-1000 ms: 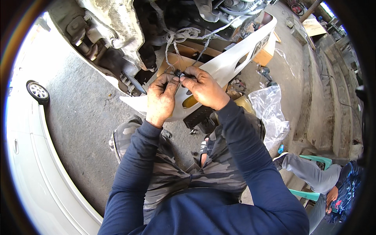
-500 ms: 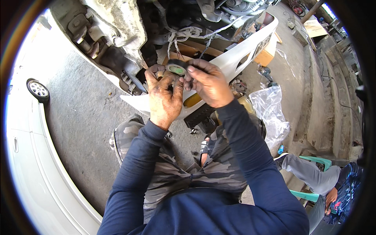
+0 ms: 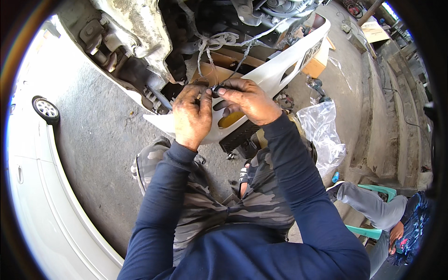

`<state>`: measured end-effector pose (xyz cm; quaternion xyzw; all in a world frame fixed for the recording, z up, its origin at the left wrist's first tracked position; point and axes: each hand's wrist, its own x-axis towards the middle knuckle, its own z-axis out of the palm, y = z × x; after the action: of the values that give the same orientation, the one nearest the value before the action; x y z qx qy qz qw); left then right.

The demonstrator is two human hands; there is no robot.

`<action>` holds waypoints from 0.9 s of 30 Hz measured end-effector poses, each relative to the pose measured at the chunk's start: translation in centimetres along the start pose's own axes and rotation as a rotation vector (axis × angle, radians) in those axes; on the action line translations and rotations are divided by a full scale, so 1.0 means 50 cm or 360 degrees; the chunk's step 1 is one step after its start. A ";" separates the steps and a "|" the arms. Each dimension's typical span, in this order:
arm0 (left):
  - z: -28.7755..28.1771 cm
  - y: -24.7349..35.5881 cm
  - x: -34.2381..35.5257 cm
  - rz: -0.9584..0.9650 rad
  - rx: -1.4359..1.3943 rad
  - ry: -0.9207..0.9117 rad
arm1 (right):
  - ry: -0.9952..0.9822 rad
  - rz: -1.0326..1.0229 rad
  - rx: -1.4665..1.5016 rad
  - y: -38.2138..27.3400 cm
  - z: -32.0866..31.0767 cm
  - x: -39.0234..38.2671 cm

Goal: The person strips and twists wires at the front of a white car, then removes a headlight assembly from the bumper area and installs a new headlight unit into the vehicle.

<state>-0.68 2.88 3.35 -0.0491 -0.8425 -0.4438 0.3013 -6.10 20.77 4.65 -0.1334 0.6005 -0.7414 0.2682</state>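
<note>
My left hand and my right hand meet fingertip to fingertip above the white bumper. Both are closed in a pinch. Between them shows a small dark piece of the black tape roll, mostly covered by my right fingers. Thin wires drop from a taped wiring harness to my left fingertips, where their ends are hidden.
The opened car front rises ahead, with cardboard beyond the bumper. A clear plastic bag lies at right. A white car stands at left. Another person sits on a green chair, lower right.
The tape roll's green core faced up between my hands before; now the roll is turned and mostly covered. My fingertips have drawn together by the wires, and my right hand sits slightly lower.
</note>
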 end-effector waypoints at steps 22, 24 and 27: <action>-0.010 0.009 -0.001 0.0016 0.0137 0.0029 | 0.0045 -0.0125 -0.0264 -0.005 -0.003 0.001; -0.012 0.012 0.000 0.0158 0.0225 0.0084 | -0.0101 -0.0225 0.0331 -0.006 0.002 0.002; -0.015 0.017 -0.004 0.0239 0.0314 0.0069 | 0.0065 -0.0354 0.0511 0.008 0.036 0.013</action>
<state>0.12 2.86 4.17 -0.0727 -0.8692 -0.3360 0.3553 -5.59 18.89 4.65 -0.1393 0.4614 -0.8553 0.1904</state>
